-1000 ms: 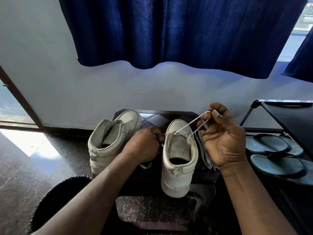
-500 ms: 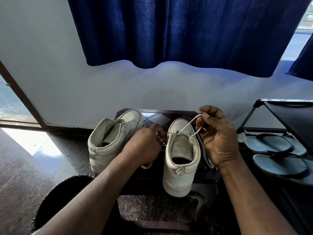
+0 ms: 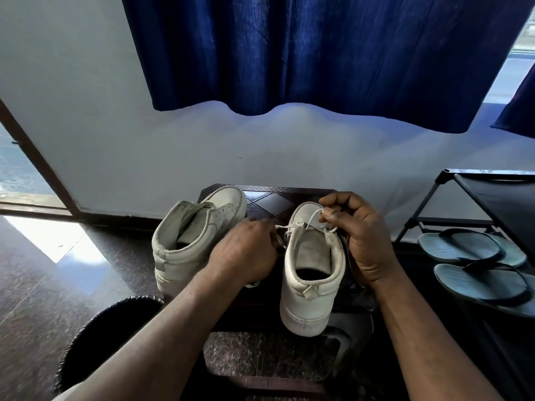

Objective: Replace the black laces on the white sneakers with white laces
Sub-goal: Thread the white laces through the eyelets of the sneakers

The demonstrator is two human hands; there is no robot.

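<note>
Two white sneakers stand heel-toward-me on a small dark stool (image 3: 269,198). The left sneaker (image 3: 191,241) shows no lace. The right sneaker (image 3: 312,267) carries a white lace (image 3: 311,219) across its top eyelets. My right hand (image 3: 362,235) pinches a loop of that lace above the shoe's right side. Between the two shoes, my left hand (image 3: 246,253) grips the lace's other end at the left eyelets, its fingers curled. No black lace can be made out for sure.
A black shoe rack (image 3: 489,198) stands at the right with a pair of grey flip-flops (image 3: 477,267) under it. A dark round bin (image 3: 107,331) sits at lower left. The white wall and a blue curtain (image 3: 318,53) are behind the stool.
My right hand has come down and in toward the shoe, so the lace that was stretched taut up and right is now a short loop. My left hand stayed at the eyelets.
</note>
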